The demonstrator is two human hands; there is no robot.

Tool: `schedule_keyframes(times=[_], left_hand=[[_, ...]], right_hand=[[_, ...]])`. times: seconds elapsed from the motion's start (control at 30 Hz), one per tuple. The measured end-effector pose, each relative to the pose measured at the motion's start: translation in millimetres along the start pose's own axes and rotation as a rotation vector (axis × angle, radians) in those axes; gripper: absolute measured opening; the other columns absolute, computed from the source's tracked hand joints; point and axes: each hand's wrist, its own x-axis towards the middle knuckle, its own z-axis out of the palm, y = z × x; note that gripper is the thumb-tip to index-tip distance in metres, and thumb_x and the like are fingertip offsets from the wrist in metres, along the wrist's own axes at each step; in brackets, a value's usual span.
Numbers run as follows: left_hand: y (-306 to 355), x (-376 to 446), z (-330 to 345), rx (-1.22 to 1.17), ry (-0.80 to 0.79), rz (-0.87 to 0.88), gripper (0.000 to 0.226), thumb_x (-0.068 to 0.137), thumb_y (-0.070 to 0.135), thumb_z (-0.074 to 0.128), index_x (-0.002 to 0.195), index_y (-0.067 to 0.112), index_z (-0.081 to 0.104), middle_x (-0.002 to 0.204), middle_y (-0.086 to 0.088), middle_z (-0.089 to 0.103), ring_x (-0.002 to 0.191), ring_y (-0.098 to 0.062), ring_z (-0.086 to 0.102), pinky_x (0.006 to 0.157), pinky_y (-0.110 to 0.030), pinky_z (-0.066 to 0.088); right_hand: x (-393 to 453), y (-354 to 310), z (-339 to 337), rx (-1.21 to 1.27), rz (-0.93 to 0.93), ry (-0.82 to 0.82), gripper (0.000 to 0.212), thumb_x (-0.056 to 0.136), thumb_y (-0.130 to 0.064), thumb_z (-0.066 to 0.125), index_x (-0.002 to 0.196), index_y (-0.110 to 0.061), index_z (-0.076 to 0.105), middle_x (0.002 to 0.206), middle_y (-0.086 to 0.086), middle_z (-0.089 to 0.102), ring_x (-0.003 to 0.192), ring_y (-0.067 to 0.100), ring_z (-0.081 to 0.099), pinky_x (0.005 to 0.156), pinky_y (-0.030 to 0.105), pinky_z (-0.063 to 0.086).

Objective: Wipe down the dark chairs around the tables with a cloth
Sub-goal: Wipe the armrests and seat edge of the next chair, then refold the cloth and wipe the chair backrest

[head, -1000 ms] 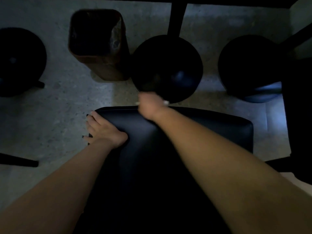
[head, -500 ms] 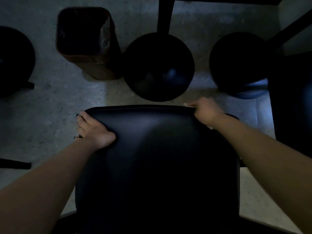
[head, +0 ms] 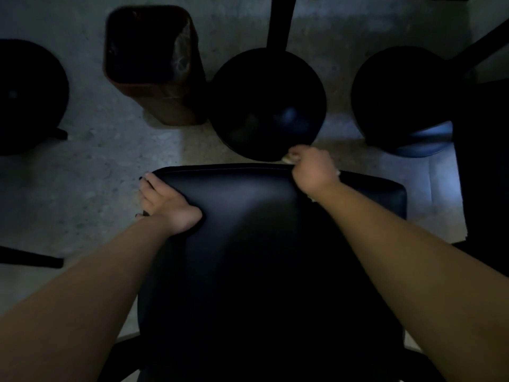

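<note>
A black padded chair (head: 256,244) fills the lower middle of the head view, its far edge running across the centre. My left hand (head: 165,202) grips the chair's far left corner, fingers curled over the side. My right hand (head: 312,170) is closed round a pale cloth (head: 289,158) and presses it on the far edge, right of centre. Only small bits of the cloth show at my fingers and under my wrist.
Beyond the chair lie three round black table bases, one at centre (head: 268,103), one right (head: 399,97) and one left (head: 27,97), on a pale speckled floor. A brown waste bin (head: 154,70) with a liner stands back left. A dark chair (head: 484,161) is at right.
My right hand with the cloth slid right along the chair's far edge, then came a little way back to the left. My left hand kept its hold on the corner.
</note>
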Motion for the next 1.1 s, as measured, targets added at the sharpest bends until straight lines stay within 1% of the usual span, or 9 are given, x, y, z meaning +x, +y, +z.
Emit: schedule_keyframes(times=[0.1, 0.27, 0.37, 0.5, 0.6, 0.7, 0.8, 0.9, 1.1], left_hand=[[-3.5, 0.0, -7.0, 0.028, -0.056, 0.025, 0.122, 0.072, 0.02, 0.066, 0.145, 0.01, -0.031, 0.158, -0.01, -0.024, 0.146, -0.033, -0.014, 0.119, -0.046, 0.002], [-21.4, -3.9, -33.6, 0.078, -0.149, 0.192, 0.118, 0.077, 0.028, 0.069, 0.15, 0.011, -0.022, 0.16, -0.012, -0.013, 0.147, -0.033, 0.0, 0.118, -0.038, 0.014], [-29.7, -13.8, -49.4, 0.1, -0.101, 0.337, 0.105, 0.078, 0.027, 0.07, 0.154, 0.01, -0.001, 0.16, -0.015, 0.0, 0.147, -0.033, 0.008, 0.119, -0.038, 0.019], [-21.3, -40.0, -46.3, 0.094, 0.036, 0.625, 0.078, 0.082, 0.024, 0.068, 0.149, 0.014, 0.03, 0.158, -0.014, 0.014, 0.146, -0.03, 0.012, 0.118, -0.033, 0.016], [3.7, -53.6, -42.6, -0.055, -0.033, 0.733, 0.055, 0.086, 0.019, 0.063, 0.139, 0.016, 0.048, 0.144, -0.006, 0.041, 0.135, -0.023, 0.034, 0.108, -0.026, 0.028], [32.5, -68.1, -41.8, -0.305, -0.192, 0.681, 0.053, 0.087, 0.015, 0.065, 0.138, 0.015, 0.049, 0.138, -0.003, 0.05, 0.128, -0.015, 0.047, 0.106, -0.028, 0.039], [50.1, -91.8, -50.0, -0.641, -0.368, 0.642, 0.061, 0.083, 0.0, 0.068, 0.138, 0.011, 0.044, 0.139, -0.005, 0.051, 0.131, -0.015, 0.046, 0.112, -0.036, 0.036], [53.6, -123.4, -67.0, -0.863, -0.509, 0.643, 0.054, 0.081, -0.011, 0.066, 0.13, 0.008, 0.05, 0.116, 0.0, 0.065, 0.109, -0.008, 0.061, 0.098, -0.025, 0.048], [48.9, -189.9, -70.3, -0.906, -0.452, 0.576, 0.044, 0.078, -0.005, 0.071, 0.118, 0.012, 0.059, 0.079, -0.006, 0.066, 0.075, -0.016, 0.061, 0.081, -0.032, 0.053]], right_hand=[[-13.9, -46.4, 20.2, 0.184, -0.142, -0.065, 0.05, 0.087, -0.002, 0.048, 0.137, -0.012, 0.048, 0.136, 0.014, 0.052, 0.124, 0.029, 0.049, 0.104, 0.027, 0.035], [-32.8, -60.5, 34.2, 0.199, -0.315, -0.094, 0.03, 0.094, -0.021, 0.055, 0.12, -0.011, 0.066, 0.14, 0.004, 0.05, 0.134, 0.018, 0.038, 0.107, 0.014, 0.016], [-29.7, -47.0, 23.5, 0.223, -0.276, -0.061, 0.035, 0.091, -0.006, 0.052, 0.125, -0.01, 0.062, 0.139, 0.007, 0.049, 0.131, 0.02, 0.041, 0.108, 0.018, 0.022], [-28.9, -25.0, 11.8, 0.125, -0.097, -0.066, 0.072, 0.084, -0.012, 0.062, 0.148, -0.013, 0.029, 0.147, 0.011, 0.039, 0.136, 0.028, 0.033, 0.111, 0.031, 0.025], [-31.9, -21.5, 10.6, 0.204, 0.007, 0.018, 0.072, 0.08, -0.014, 0.07, 0.143, -0.013, 0.037, 0.13, 0.007, 0.054, 0.118, 0.019, 0.049, 0.093, 0.021, 0.037], [-45.0, -33.5, 0.1, 0.276, -0.063, 0.077, 0.049, 0.074, -0.01, 0.075, 0.12, -0.018, 0.059, 0.106, -0.002, 0.062, 0.096, 0.009, 0.058, 0.077, 0.013, 0.039], [-67.7, -44.1, -23.6, 0.498, -0.136, -0.083, 0.037, 0.069, -0.009, 0.08, 0.097, -0.025, 0.063, 0.09, -0.013, 0.066, 0.077, -0.006, 0.062, 0.064, 0.003, 0.042], [-94.1, -44.2, -60.8, 0.719, -0.178, -0.27, 0.044, 0.063, -0.013, 0.084, 0.1, -0.027, 0.063, 0.097, -0.005, 0.072, 0.088, 0.002, 0.067, 0.072, 0.013, 0.051], [-149.5, -10.2, -114.7, 0.795, -0.042, -0.255, 0.06, 0.039, -0.042, 0.088, 0.093, -0.031, 0.066, 0.092, -0.008, 0.072, 0.082, 0.005, 0.069, 0.063, 0.014, 0.051]])
